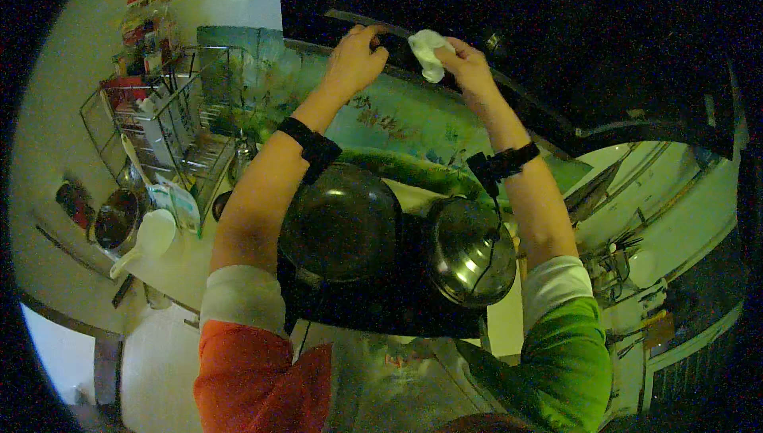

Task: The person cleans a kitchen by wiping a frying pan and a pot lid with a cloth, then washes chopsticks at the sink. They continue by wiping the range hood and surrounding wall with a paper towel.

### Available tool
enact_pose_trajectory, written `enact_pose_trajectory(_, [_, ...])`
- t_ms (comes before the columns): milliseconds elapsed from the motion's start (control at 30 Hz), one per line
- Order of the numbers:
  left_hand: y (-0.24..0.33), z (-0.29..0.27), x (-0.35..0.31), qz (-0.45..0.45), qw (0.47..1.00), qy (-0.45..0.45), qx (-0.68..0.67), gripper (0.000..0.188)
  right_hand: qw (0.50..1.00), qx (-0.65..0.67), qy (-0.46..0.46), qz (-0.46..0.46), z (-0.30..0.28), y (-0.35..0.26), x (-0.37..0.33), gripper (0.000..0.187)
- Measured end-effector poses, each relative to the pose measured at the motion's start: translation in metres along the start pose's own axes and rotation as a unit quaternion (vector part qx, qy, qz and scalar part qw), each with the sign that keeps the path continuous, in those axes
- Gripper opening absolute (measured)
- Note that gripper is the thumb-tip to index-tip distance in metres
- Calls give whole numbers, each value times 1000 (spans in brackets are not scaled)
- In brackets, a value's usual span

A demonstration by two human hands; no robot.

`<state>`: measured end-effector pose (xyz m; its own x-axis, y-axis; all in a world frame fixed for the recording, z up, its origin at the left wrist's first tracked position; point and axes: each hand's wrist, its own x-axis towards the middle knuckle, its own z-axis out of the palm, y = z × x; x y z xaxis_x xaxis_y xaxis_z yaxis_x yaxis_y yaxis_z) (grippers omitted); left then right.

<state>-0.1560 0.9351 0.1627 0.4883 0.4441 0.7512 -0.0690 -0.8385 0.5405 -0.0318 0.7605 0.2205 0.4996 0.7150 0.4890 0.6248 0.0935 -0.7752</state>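
Note:
Both my arms reach up to the lower edge of a dark range hood (509,4). My right hand (470,74) is closed on a crumpled white cloth (430,53), pinching it against the hood's underside edge. To its left, my left hand (357,58) is at the same edge, its fingers bent and the thumb apart, with nothing seen in them. Below, a wide dark wok (340,222) sits on the left of the black stove (381,310). On the right of the stove stands a pan with a shiny domed metal lid (474,250).
A wire dish rack (187,127) stands at the left, near a white ladle-like scoop (155,233) and a dark pot (118,218). Behind the stove runs a green patterned backsplash (413,135). Utensils and a white bowl (644,268) lie at the right.

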Motion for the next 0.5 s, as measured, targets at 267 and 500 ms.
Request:
enact_pose_trajectory(267, [74, -10, -31, -116, 806, -173, -554, 33, 978, 186, -96, -8, -19, -46, -60, 37])
enact_pose_trajectory(500, [92, -4, -41, -107, 819, -131, -549, 25, 990, 127, -48, -25, -27, -47, -69, 29])
